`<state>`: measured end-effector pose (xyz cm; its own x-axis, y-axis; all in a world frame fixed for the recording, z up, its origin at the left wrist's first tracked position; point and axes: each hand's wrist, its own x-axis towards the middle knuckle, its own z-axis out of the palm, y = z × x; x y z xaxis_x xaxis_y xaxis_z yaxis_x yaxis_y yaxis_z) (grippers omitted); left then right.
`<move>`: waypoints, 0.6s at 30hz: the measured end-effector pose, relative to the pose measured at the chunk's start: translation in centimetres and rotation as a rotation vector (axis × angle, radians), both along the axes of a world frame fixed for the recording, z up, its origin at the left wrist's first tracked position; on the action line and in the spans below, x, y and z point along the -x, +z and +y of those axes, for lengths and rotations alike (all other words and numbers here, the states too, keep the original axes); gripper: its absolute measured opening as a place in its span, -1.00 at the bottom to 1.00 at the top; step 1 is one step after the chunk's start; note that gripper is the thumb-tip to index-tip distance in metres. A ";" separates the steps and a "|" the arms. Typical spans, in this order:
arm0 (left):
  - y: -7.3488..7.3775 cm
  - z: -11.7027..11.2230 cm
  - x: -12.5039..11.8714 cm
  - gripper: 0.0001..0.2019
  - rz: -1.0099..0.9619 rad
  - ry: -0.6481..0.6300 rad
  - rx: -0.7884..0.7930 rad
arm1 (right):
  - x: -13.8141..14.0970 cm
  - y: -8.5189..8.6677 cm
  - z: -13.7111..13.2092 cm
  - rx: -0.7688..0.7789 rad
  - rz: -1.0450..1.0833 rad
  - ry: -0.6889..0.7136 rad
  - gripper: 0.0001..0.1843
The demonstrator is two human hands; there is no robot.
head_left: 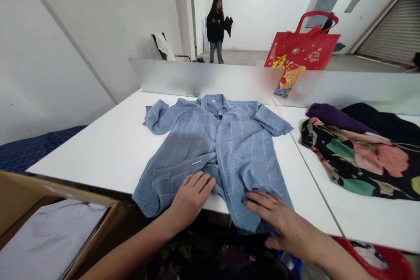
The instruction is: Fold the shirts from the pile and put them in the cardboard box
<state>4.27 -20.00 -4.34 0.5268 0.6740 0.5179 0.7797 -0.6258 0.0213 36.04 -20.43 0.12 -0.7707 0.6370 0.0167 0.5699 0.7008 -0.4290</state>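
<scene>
A light blue checked short-sleeved shirt (216, 140) lies spread front-up on the white table (98, 148), collar away from me, its hem hanging over the near edge. My left hand (190, 197) rests flat on the lower left front panel, fingers stretched out and together. My right hand (278, 221) lies flat on the lower right hem, fingers spread and pointing left. Neither hand grips the cloth.
A pile of floral and dark garments (361, 153) lies on the adjoining table at right. A red shopping bag (302, 52) stands behind the frosted divider (203, 78). A cardboard box (49, 227) with folded pale cloth sits lower left. A person (215, 28) stands far back.
</scene>
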 end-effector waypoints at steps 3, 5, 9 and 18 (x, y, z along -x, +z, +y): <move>0.7 0.2 -0.5 -0.76 -0.103 -0.066 0.059 | -1.6 -1.5 -0.8 -0.061 0.145 -0.227 -0.70; 2.0 -0.7 -0.3 -0.75 -0.163 -0.123 0.171 | -2.5 -1.4 -0.4 -0.087 0.322 -0.414 -0.75; 5.1 -3.2 0.3 -0.84 -0.099 -0.294 0.480 | -2.0 0.5 -0.1 -0.064 0.462 -0.501 -0.81; 3.0 -1.9 1.5 -0.74 -0.039 0.056 0.303 | 7.1 -0.5 0.1 -0.080 -0.050 -0.489 -0.68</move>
<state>2.80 -21.90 -1.30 0.4683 0.8279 0.3085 0.8075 -0.5428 0.2309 28.97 -20.29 -0.37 -0.3831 0.9223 0.0511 0.8587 0.3760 -0.3482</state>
